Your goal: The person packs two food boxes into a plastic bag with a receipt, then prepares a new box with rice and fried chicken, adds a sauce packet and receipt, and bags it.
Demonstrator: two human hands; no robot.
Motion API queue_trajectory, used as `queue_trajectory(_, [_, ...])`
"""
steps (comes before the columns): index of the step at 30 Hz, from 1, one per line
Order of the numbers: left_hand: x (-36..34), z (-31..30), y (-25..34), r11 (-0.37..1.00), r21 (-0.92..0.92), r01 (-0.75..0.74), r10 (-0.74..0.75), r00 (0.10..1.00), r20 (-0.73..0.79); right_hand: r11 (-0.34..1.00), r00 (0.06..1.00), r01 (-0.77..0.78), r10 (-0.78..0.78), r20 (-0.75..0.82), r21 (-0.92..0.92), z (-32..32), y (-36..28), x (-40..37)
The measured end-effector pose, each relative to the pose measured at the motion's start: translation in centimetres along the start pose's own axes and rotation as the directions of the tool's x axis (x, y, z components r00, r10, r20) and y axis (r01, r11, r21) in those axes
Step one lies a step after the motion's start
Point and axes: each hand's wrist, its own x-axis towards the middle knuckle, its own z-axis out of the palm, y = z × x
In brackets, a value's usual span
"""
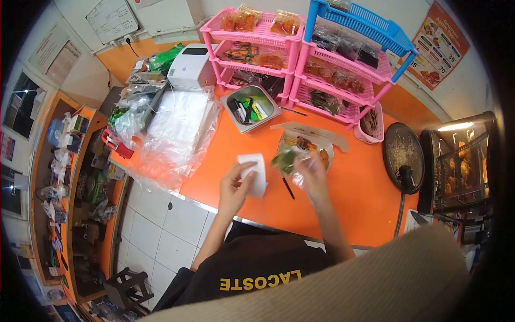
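My left hand [235,187] pinches a white slip of paper [255,170] that lies on the orange counter [354,198]. To its right, my right hand [312,170] holds a small clear bag with green contents [284,160] just above the counter. Behind that bag stands an open food box [308,144] with fried pieces inside, its lid flap tipped back. A black pen [288,188] lies on the counter between my hands.
A metal tray of pens [250,108], a white label printer [191,66] and a heap of clear plastic bags [179,129] sit at the back left. Pink racks [257,37] and a blue rack [370,27] hold packets. A black pan [403,156] and a chicken warmer [460,161] stand right.
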Motion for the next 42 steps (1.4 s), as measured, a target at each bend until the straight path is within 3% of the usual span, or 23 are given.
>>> queue_trajectory(1, [0.3,-0.5,0.1,1.0,-0.012,0.0,0.0,1.0,-0.012,0.965,0.973,0.193,-0.212,-0.094,-0.176,-0.6,0.2,0.9])
queue_trajectory(3, [1.0,-2.0,-0.4,0.998,0.058,-0.028,0.026,0.999,0.034,0.663,0.872,0.37,-0.49,-0.003,-0.651,-2.2,0.8,1.8])
queue_trajectory(4, [1.6,-2.6,-0.6,0.995,0.091,-0.044,0.039,0.998,0.058,0.369,0.848,0.376,-0.506,0.155,-0.85,-3.2,1.1,2.1])
queue_trajectory(5, [2.1,-3.0,-0.2,0.995,0.098,-0.021,0.015,0.998,0.055,0.022,0.829,0.363,-0.464,0.312,-0.931,-3.7,1.3,2.2])
queue_trajectory(8, [3.2,-2.8,2.3,0.991,0.071,-0.112,0.111,0.994,0.008,0.004,0.831,0.368,-0.45,0.327,-0.93,-2.9,2.9,0.0])
queue_trajectory(9, [3.3,-2.9,3.3,0.983,0.093,-0.156,0.156,0.988,0.011,0.12,0.895,0.336,-0.35,0.277,-0.934,-2.7,3.5,-0.5])
queue_trajectory(11, [2.3,-2.6,3.2,0.994,0.061,-0.092,0.091,0.996,0.016,0.339,0.977,0.211,-0.094,0.19,-0.917,-2.5,5.3,-2.6])
queue_trajectory(14, [1.3,-2.1,0.1,0.998,0.046,0.036,-0.04,0.996,0.076,0.245,0.995,0.09,0.019,0.097,-0.965,-3.1,9.0,-4.3])
queue_trajectory(16, [0.1,-1.7,-4.8,0.986,-0.019,0.169,-0.165,0.98,0.113,0.316,0.995,0.059,0.052,0.079,-0.947,-4.1,11.2,-4.5])
queue_trajectory(18, [-1.7,-2.2,-14.3,0.909,0.401,-0.116,0.065,0.988,0.139,0.333,0.99,0.043,0.111,0.085,-0.942,-5.1,11.9,-4.7])
queue_trajectory(20, [-3.1,-2.5,-16.6,0.773,0.615,-0.155,0.049,0.982,0.185,0.301,0.979,0.048,0.175,0.105,-0.952,-5.3,12.1,-3.8])
queue_trajectory(23, [-3.6,-2.1,-13.9,0.722,0.689,0.064,-0.229,0.962,0.151,0.652,0.943,-0.12,0.31,0.119,-0.749,-4.8,12.5,-2.7])
queue_trajectory(25, [-3.2,-1.9,-13.2,0.69,0.712,0.133,-0.324,0.936,0.139,0.854,0.896,-0.318,0.413,0.164,-0.413,-3.7,12.9,-2.2])
queue_trajectory(26, [-3.3,-1.8,-13.8,0.662,0.748,0.045,-0.222,0.965,0.14,0.886,0.869,-0.411,0.451,0.201,-0.213,-2.8,13.2,-1.9])
queue_trajectory(28, [-3.6,-2.0,-15.5,0.564,0.817,-0.124,-0.015,0.987,0.16,0.907,0.864,-0.395,0.421,0.277,-0.148,-1.3,14.1,-1.4])
queue_trajectory(29, [-3.5,-2.2,-15.1,0.514,0.847,-0.136,-0.01,0.986,0.164,0.914,0.86,-0.389,0.404,0.312,-0.111,-0.5,14.7,-1.2])
queue_trajectory(31, [-3.2,-2.5,-14.3,0.41,0.898,-0.163,0.003,0.984,0.178,0.93,0.864,-0.297,0.359,0.355,-0.217,0.9,15.9,-0.8])
queue_trajectory(35, [-2.9,-2.4,-13.6,0.434,0.886,-0.161,-0.057,0.977,0.205,0.935,0.816,-0.076,0.258,0.517,-0.346,1.9,17.1,-0.9])
queue_trajectory(38, [-3.1,-2.3,-14.5,0.456,0.88,-0.133,-0.052,0.983,0.176,0.901,0.833,0.047,0.203,0.515,-0.431,1.8,15.9,-1.0])
queue_trajectory(42, [-3.7,-2.4,-15.4,0.554,0.824,-0.12,0.067,0.993,0.099,0.937,0.905,-0.134,0.248,0.345,-0.323,0.3,17.5,-0.8])
